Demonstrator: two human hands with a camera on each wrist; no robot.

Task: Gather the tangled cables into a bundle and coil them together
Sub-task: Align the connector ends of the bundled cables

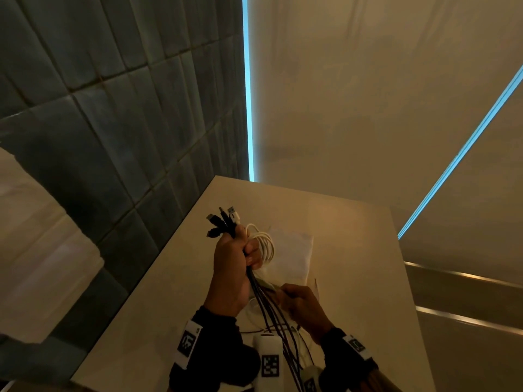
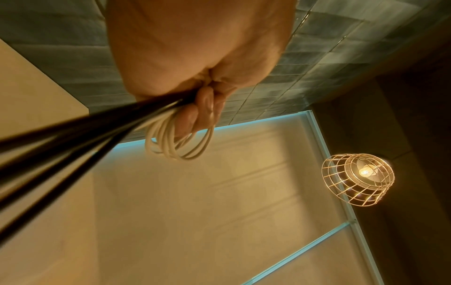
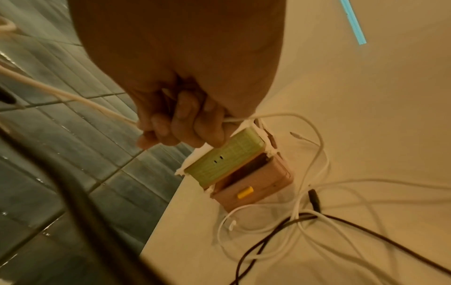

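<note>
My left hand (image 1: 236, 257) is raised above the table and grips a bundle of black cables (image 1: 271, 306); their plug ends (image 1: 223, 220) stick out above the fist. A few coils of white cable (image 1: 266, 244) hang from the same hand's fingers (image 2: 205, 108), and those white loops (image 2: 180, 142) show below the fist in the left wrist view. Below and to the right, my right hand (image 1: 301, 305) pinches a white cable (image 3: 73, 96) that runs taut up and to the left. Loose white and black cable lengths (image 3: 300, 217) still lie tangled on the table.
The beige table (image 1: 353, 250) meets a grey tiled wall (image 1: 113, 123) at its left edge. A white cloth or bag (image 1: 294, 250) lies under the hands. A small green and pink box (image 3: 231, 164) is seen at the table edge. A wire-cage lamp (image 2: 357, 179) hangs overhead.
</note>
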